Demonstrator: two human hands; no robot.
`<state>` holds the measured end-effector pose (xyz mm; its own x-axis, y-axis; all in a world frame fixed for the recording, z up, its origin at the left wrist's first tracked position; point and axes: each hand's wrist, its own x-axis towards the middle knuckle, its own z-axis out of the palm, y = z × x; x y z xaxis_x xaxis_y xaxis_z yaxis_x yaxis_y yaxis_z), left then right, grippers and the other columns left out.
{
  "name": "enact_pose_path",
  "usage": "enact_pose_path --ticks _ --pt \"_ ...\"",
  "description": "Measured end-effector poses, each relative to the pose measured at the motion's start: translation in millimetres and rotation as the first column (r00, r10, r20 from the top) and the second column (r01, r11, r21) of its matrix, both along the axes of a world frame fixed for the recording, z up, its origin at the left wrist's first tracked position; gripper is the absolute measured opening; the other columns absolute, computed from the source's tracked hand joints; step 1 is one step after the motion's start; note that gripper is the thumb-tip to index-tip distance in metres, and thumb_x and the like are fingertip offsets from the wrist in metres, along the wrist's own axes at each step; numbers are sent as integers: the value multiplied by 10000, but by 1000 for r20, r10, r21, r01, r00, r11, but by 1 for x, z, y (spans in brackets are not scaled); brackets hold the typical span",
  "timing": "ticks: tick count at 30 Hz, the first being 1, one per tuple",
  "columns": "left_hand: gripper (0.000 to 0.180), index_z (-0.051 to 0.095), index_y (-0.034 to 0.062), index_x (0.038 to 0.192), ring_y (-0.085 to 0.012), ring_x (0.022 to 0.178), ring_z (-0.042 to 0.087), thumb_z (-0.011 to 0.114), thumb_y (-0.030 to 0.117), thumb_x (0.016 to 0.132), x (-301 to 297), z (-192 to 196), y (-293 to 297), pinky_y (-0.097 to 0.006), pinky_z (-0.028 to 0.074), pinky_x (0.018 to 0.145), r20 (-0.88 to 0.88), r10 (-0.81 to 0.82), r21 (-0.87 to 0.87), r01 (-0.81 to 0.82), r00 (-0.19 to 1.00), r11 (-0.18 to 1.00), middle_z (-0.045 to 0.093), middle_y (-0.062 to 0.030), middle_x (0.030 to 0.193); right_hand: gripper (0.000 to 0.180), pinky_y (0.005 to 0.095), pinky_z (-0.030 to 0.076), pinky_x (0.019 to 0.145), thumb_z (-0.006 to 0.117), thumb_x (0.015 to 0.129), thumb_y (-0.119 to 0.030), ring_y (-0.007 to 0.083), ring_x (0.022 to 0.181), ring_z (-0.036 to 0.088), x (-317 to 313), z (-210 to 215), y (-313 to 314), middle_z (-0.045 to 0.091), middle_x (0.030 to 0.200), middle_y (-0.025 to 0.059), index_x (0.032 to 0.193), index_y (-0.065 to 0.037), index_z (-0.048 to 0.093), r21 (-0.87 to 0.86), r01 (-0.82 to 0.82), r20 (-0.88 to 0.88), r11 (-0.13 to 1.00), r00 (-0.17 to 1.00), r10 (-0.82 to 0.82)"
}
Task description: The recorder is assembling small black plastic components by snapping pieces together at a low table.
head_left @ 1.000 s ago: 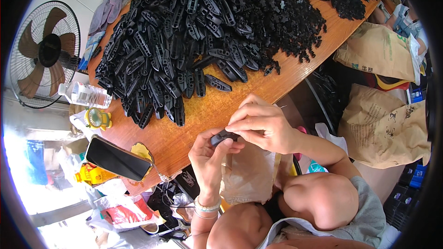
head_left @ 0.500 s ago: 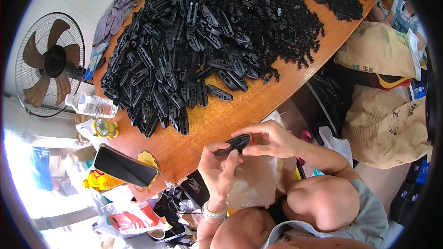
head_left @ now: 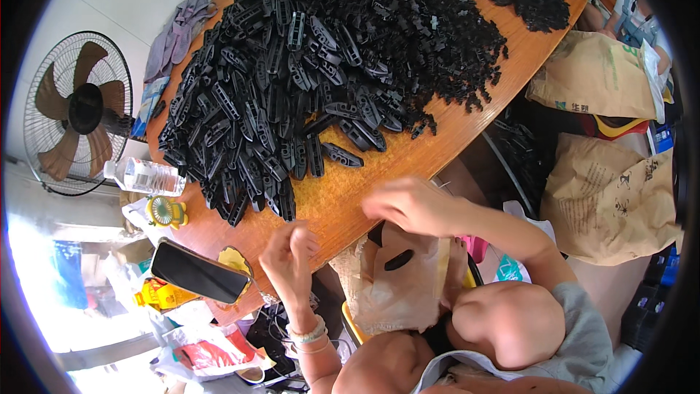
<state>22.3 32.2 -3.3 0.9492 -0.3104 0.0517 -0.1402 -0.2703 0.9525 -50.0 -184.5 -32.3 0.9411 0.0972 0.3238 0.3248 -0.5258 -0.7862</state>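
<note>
My left hand is raised by the table's near edge, fingers curled in, with nothing visible in them. Motion blurs my right hand, which hangs over the near edge of the table; its fingertips are smeared. Below it, a dark elongated plastic piece shows against the pale open bag at my lap; whether it is falling or lying there I cannot tell. Ahead of both hands a large heap of black boat-shaped plastic parts covers the wooden table.
Smaller black pieces spread at the far right of the heap. On the left are a phone, a clear bottle, a small yellow fan and a large standing fan. Brown paper sacks stand at right.
The dark plastic piece that both hands held has left them and now shows over the bag. My hands have moved apart, the left one leftward and the right one slightly up.
</note>
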Motion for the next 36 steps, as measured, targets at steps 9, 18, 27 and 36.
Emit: enact_pose_path --ticks 9,18,27,36 --pt "120 588 -22 750 -54 596 449 614 50 842 -5 -18 9 -208 353 535 175 152 62 -165 973 984 550 -10 667 125 337 378 771 557 756 -154 191 906 484 111 -2 10 546 850 47 661 -83 598 -722 267 374 638 927 36" --pt "128 593 -26 762 -69 576 498 588 50 865 -13 -19 1 -201 386 522 178 140 5 -144 974 990 557 -32 675 72 340 369 818 588 756 -71 179 920 530 62 29 -22 565 867 32 818 -69 551 -546 135 337 827 939 69" --pt "170 601 -35 756 -77 549 486 554 83 870 -19 -16 -12 -197 385 506 196 97 126 -123 976 984 583 -54 679 197 293 468 688 657 755 -33 190 770 600 -95 11 -123 621 858 98 942 15 621 16 76 -220 997 973 -71" --pt "151 585 -50 760 -94 595 506 510 28 865 -28 -2 -42 -212 402 541 210 29 163 -64 977 984 587 -73 727 248 326 496 696 696 745 -226 272 783 650 -112 -268 -135 667 877 135 894 -31 667 -717 236 -573 656 336 -748"
